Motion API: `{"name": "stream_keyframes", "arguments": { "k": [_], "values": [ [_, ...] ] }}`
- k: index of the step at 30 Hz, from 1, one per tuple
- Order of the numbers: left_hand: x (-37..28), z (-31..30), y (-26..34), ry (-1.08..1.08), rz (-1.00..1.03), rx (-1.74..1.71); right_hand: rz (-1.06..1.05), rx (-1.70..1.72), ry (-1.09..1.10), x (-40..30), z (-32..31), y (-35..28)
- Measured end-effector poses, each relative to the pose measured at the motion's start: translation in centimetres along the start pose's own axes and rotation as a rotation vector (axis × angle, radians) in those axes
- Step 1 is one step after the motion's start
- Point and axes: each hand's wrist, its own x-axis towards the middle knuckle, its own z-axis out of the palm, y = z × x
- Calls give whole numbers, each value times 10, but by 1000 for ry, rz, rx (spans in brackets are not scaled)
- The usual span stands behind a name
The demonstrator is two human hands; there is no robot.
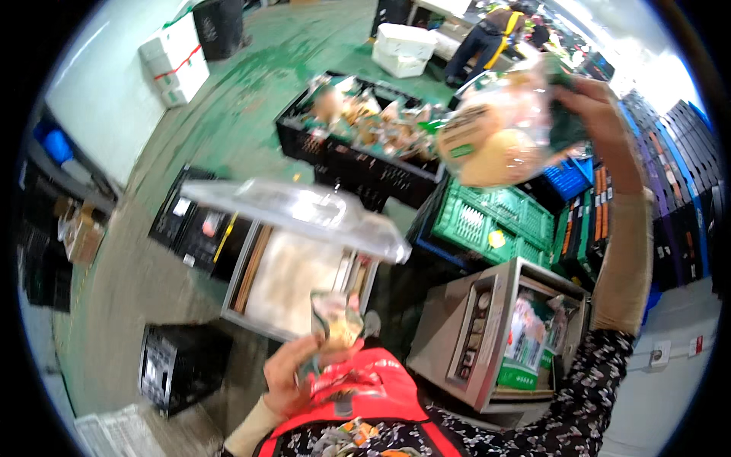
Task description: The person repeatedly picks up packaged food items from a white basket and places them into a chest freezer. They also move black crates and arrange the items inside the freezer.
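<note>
My right hand (585, 105) is raised at the upper right, shut on the top of a clear plastic bag of pale round food items (497, 137) with a printed label; the exact kind is blurred. My left hand (291, 371) is low in front of the red apron (365, 385), holding a small plastic packet with yellowish contents (340, 325). Beyond it stands a vacuum packing machine (291, 274), its clear lid (302, 214) raised. A second machine housing (451, 337) at the right holds green-and-white packets (525, 348).
A black crate (371, 163) full of bagged food stands ahead, beside green crates (485, 223). Black crates (185, 365) stand on the left floor. White foam boxes (402, 48) and a co-worker in dark clothes (485, 43) are farther off. Stacked crates (674, 188) line the right.
</note>
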Motion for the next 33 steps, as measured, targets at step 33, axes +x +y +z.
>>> {"name": "stream_keyframes", "arguments": {
  "k": [33],
  "values": [
    [-86,-97,33,627,-499,-34,1000,1340,-116,-317,495,74]
  ]
}}
